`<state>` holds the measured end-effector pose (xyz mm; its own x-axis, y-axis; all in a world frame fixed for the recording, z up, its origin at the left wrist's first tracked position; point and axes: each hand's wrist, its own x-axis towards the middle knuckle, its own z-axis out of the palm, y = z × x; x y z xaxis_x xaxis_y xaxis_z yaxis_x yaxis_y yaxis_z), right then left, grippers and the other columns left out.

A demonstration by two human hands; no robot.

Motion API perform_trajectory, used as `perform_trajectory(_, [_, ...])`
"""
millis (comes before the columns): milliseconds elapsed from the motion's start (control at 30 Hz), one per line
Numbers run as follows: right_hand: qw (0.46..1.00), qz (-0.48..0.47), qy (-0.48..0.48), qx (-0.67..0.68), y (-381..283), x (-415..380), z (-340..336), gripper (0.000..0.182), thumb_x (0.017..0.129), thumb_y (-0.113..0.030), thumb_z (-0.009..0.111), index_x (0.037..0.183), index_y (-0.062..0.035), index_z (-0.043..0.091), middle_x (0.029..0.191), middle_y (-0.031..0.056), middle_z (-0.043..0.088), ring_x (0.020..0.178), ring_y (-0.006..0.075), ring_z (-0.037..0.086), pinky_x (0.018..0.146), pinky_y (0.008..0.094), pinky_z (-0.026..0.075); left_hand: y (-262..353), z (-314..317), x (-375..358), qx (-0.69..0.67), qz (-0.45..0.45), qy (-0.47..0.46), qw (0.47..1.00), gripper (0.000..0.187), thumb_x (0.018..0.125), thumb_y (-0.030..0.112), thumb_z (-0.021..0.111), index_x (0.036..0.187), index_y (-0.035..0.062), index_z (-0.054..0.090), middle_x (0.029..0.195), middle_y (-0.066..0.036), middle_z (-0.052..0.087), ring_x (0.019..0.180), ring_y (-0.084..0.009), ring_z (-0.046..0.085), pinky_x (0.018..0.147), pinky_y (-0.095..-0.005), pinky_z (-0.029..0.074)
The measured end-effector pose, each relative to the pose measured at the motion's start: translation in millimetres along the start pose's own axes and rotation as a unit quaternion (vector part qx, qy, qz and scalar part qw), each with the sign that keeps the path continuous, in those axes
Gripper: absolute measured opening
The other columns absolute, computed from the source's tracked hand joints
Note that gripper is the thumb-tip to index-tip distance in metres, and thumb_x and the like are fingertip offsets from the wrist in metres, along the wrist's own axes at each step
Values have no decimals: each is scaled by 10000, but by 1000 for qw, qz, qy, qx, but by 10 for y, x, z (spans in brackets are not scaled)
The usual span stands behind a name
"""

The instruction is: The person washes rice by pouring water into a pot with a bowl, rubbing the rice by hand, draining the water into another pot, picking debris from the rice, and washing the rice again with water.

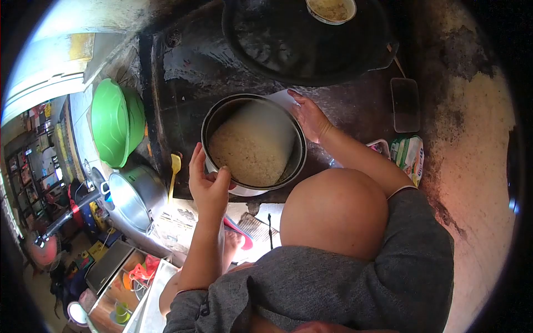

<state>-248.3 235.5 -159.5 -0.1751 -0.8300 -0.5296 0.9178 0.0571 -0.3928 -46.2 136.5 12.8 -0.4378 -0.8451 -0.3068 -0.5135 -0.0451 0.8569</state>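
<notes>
A round dark-rimmed cooking pot (302, 147) stands on the dark counter, with pale, rice-like grain (244, 150) and cloudy liquid in it. On its near left side my left hand (210, 180) grips the pot, thumb over the rim and fingers along the outside wall. Across from it, at the far right side, my right hand (312, 117) lies with its fingers stretched out by the rim. A white sheet-like piece (284, 100) shows beside those fingertips, and more white shows under the pot's near edge.
A large black round pan (300, 50) lies behind the pot, with a small bowl (331, 10) on it. To the left are a green basin (114, 125), a metal pot (130, 194) and a yellow spoon (175, 169). A clear container (405, 104) and a packet (408, 155) sit at right.
</notes>
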Motion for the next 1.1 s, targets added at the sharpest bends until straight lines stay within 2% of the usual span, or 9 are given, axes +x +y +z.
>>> perform_trajectory(100, [1000, 0, 26, -19, 28, 26, -34, 785, 803, -423, 469, 1418, -81, 121, 1484, 99, 80, 1367, 226, 54, 1099, 345, 65, 21, -8, -8, -2, -7, -2, 1000, 538, 719, -41, 520, 1238, -60, 382, 1398, -127, 289, 606, -114, 600, 473, -198, 490])
perform_trajectory(333, [1000, -8, 9, -5, 131, 118, -134, 782, 796, -412, 478, 1407, -51, 149, 1484, 97, 83, 1365, 231, 61, 1101, 346, 39, 58, -16, -7, -7, -12, -4, 1000, 563, 729, -37, 524, 1263, -56, 346, 1403, -130, 274, 651, -130, 613, 495, -203, 508])
perform_trajectory(533, [1000, 5, 26, -5, 48, 12, 6, 764, 791, -401, 483, 1409, -83, 168, 1482, 95, 93, 1363, 258, 62, 1102, 369, 44, 108, -16, -17, 3, -5, -7, 1000, 562, 735, -37, 521, 1267, -50, 341, 1400, -132, 276, 671, -134, 617, 499, -204, 511])
perform_trajectory(833, [1000, 12, 15, -24, 83, 67, -40, 793, 787, -430, 497, 1421, -114, 139, 1487, 118, 30, 1371, 269, -16, 1098, 382, 28, 197, -10, -29, 10, -13, -18, 1000, 560, 748, -38, 522, 1278, -44, 341, 1401, -134, 270, 692, -135, 619, 519, -209, 527])
perform_trajectory(900, [998, 26, 40, -36, 80, 69, -17, 676, 819, -395, 436, 1412, -163, 209, 1460, 145, 149, 1360, 246, 92, 1083, 373, 134, 215, -5, -31, 3, -18, -20, 1000, 561, 751, -38, 521, 1281, -42, 340, 1403, -132, 266, 699, -137, 620, 522, -209, 528])
perform_trajectory(933, [998, 26, 40, -35, 68, 62, -6, 676, 819, -395, 436, 1412, -163, 209, 1460, 145, 149, 1360, 246, 92, 1083, 373, 134, 223, -4, -33, -3, -23, -20, 1000, 561, 753, -39, 521, 1284, -40, 338, 1405, -130, 263, 705, -138, 620, 524, -209, 528])
perform_trajectory(1000, [997, 60, -25, 45, 26, 32, 25, 681, 814, -407, 444, 1413, -184, 208, 1454, 171, 141, 1356, 240, 102, 1080, 377, 146, 230, -2, -39, -4, -23, -22, 999, 561, 758, -37, 521, 1287, -38, 336, 1407, -129, 259, 716, -142, 622, 529, -210, 531])
perform_trajectory(1100, [999, 49, 13, 0, -21, -19, 114, 692, 808, -412, 449, 1416, -199, 196, 1443, 189, 149, 1334, 244, 168, 1074, 388, 170, 237, 3, -46, -8, -25, -24, 999, 557, 766, -36, 520, 1291, -35, 335, 1411, -126, 252, 737, -148, 626, 541, -213, 535])
